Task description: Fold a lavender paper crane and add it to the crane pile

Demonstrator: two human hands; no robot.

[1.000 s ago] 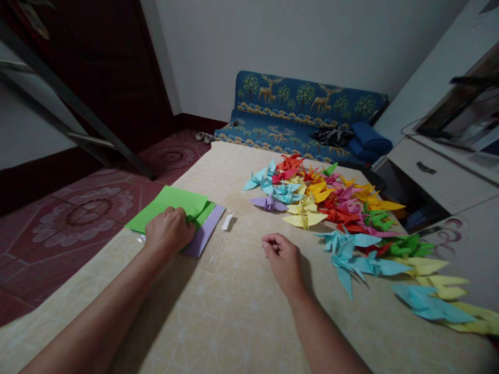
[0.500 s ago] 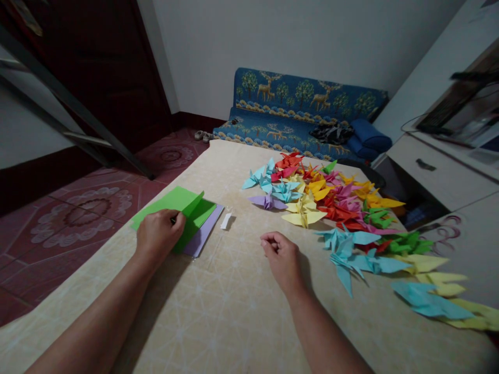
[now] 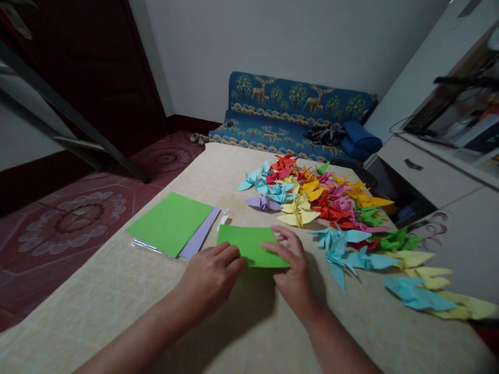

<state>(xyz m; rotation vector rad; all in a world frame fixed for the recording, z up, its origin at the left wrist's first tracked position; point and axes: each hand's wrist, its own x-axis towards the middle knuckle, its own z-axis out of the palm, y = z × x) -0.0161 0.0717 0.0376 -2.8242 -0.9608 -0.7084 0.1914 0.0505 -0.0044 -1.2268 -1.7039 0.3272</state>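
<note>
A single green paper sheet (image 3: 249, 244) lies on the beige table (image 3: 218, 322) in front of me. My left hand (image 3: 208, 278) has its fingertips on the sheet's near left edge. My right hand (image 3: 292, 265) rests on its right side, fingers spread flat over the paper. To the left sits a stack of coloured sheets (image 3: 171, 223), green on top and purple beneath, in a clear wrapper. A heap of folded paper cranes (image 3: 331, 208) in many colours spreads across the right of the table.
A small white scrap (image 3: 223, 220) lies between the stack and the green sheet. Beyond the table stands a blue patterned sofa (image 3: 296, 114). A white cabinet with a drawer (image 3: 424, 176) is at the right. Red tiled floor (image 3: 78, 208) is on the left.
My left hand took one green sheet off the stack and carried it right to the table's middle. My right hand uncurled and came down onto the sheet.
</note>
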